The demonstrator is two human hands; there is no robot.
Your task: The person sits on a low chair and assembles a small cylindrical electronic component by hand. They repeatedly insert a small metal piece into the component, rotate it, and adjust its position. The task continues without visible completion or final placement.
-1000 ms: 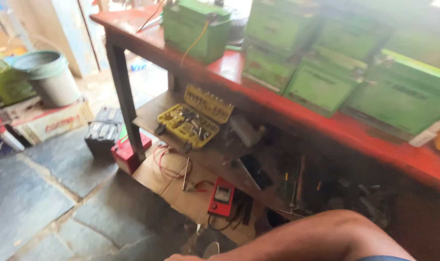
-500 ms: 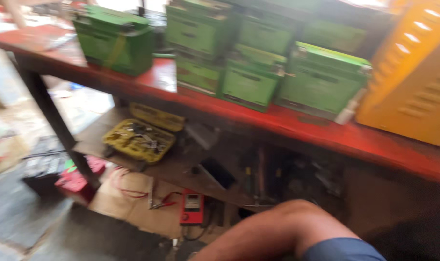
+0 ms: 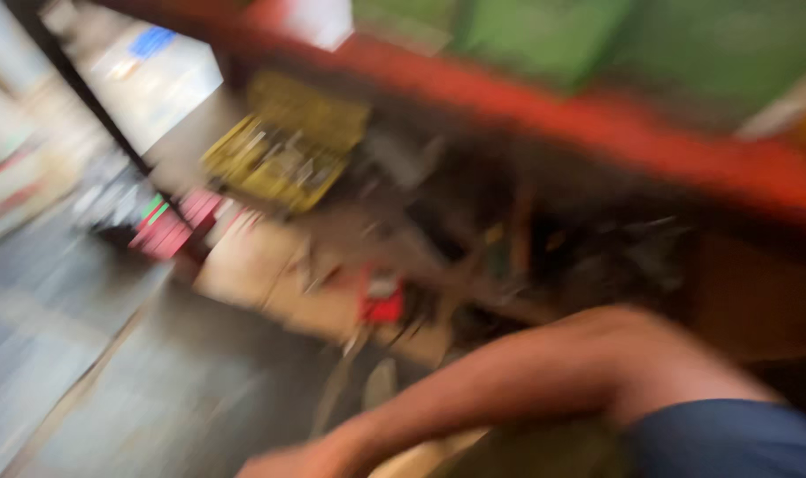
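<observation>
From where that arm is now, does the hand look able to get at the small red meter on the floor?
Probably yes: the hand is low by the floor, and no obstacle shows between it and the red meter, though blur hides detail and which hand it is.

Heavy motion blur throughout — daylight bright upper left, deep shadow under bench [image 3: 651, 133].

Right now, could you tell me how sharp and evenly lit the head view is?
Head view: heavy motion blur smears everything; the yellow tool case, red bench edge and forearm show only as soft shapes. Daylight washes out the upper left; under the bench it is dark.
</observation>
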